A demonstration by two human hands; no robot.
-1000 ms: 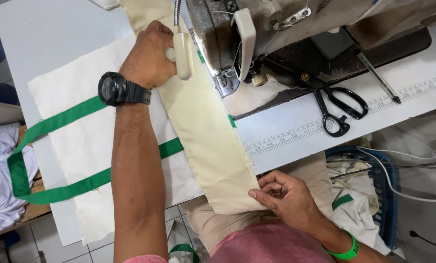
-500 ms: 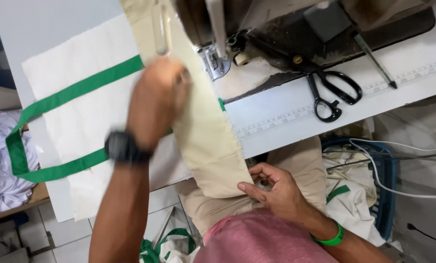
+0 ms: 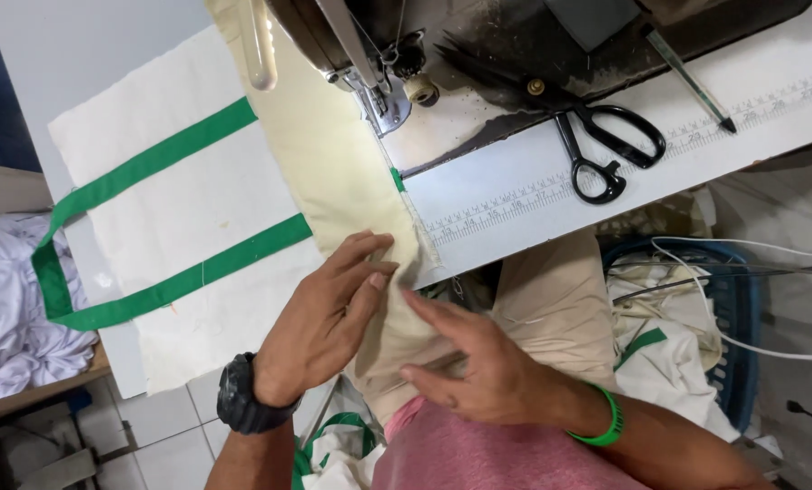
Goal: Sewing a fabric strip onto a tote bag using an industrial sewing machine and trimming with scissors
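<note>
Both forearms are bare, with no sleeves reaching into the frame. The left hand (image 3: pixel 319 318) has a chunky black wristwatch (image 3: pixel 242 399) strapped at the wrist, with a broad dark band and thick case, at the lower left of centre. The right hand (image 3: pixel 478 367) has a thin bright green wristband (image 3: pixel 608 420) around the wrist, lower right of centre. Along the bottom edge shows a pink shirt (image 3: pixel 478 458), and beige trousers (image 3: pixel 556 304) cover the lap at centre.
</note>
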